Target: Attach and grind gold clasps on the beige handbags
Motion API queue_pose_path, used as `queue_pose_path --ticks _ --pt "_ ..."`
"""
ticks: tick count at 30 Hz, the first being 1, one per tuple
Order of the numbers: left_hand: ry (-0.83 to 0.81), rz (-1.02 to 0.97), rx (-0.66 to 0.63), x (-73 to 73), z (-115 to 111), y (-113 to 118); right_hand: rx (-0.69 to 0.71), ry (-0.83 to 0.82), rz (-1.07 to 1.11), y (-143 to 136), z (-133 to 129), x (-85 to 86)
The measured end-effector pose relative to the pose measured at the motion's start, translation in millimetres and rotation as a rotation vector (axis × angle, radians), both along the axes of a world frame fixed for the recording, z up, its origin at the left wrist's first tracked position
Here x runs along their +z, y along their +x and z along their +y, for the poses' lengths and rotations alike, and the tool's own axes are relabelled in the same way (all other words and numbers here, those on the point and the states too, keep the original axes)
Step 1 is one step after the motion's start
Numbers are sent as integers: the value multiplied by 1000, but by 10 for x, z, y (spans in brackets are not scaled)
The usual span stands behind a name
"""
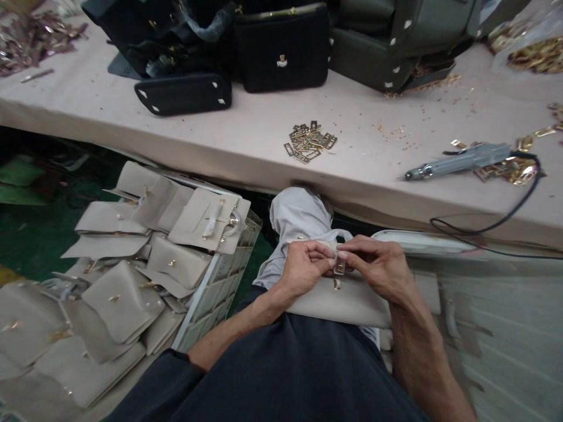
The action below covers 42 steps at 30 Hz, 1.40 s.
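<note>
On my lap rests a light beige handbag (347,302), with a small gold turn lock (336,283) on its front. Both hands meet above it at a small rectangular metal frame (340,266). My left hand (305,264) has its fingers curled, with the thumb and fingertips pinching the bag's flap beside the frame. My right hand (378,264) pinches the frame between thumb and fingers. The fingertips partly cover the frame and the flap's edge.
Ahead, a covered table (246,140) carries a pile of metal frames (310,140), a corded electric screwdriver (460,161) and dark handbags (281,53). To the left, a crate (215,293) is heaped with beige bags (127,299). Another crate (505,316) stands at right.
</note>
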<state>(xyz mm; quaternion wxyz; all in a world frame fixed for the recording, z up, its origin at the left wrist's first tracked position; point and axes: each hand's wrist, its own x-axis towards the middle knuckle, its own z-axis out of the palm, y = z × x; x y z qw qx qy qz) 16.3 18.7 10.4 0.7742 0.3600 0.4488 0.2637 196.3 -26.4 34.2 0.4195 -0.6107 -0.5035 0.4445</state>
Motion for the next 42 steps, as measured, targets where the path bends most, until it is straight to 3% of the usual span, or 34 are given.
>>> queue_pose_path --ticks 29,35,42 --pt "-52 -33 1 -28 -55 -2 -64 11 -130 -54 -124 -95" --pt "-127 -61 93 65 -55 77 -81 89 -178 -65 -100 -58" --pt "-162 -26 117 31 -40 202 -105 179 -280 -144 -141 -29"
